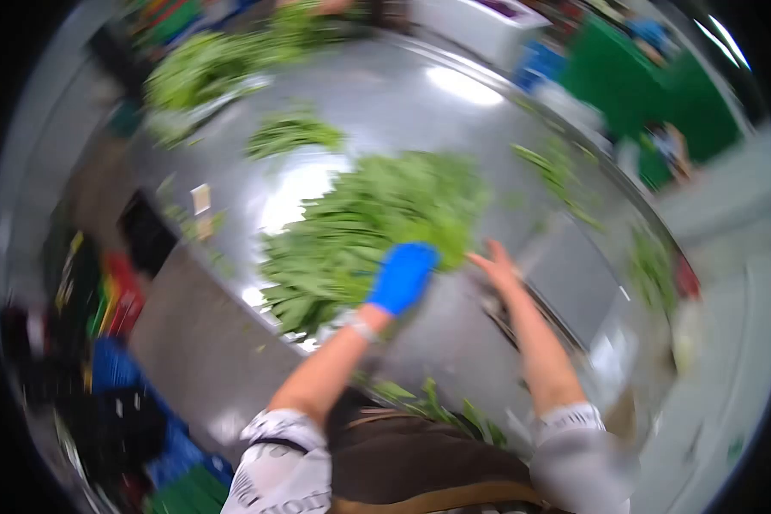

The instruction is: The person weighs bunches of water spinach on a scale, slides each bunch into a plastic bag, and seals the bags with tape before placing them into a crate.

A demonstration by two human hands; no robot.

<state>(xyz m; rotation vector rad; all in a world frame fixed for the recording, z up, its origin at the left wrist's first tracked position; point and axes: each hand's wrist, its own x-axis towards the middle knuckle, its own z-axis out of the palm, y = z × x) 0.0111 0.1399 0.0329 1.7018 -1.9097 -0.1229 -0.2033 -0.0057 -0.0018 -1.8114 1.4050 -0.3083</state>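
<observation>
A wide pile of leafy greens [377, 214] is spread over the middle of the shiny metal table [385, 103]. My left hand [405, 276], in a blue glove, rests at the near edge of the pile; its fingers are smeared by motion and partly among the leaves, so their grip cannot be made out. To the right of the pile is my bare right hand [497, 264], its thumb and fingers apart and nothing between them. A small gap separates it from the leaves.
A larger heap of greens [206, 73] lies at the far left, with a small bunch [293, 134] nearer. Loose stems [552, 171] lie on the right, beyond a flat grey panel [574, 274]. A white box [480, 30] stands past the far edge. Scraps lie near my apron.
</observation>
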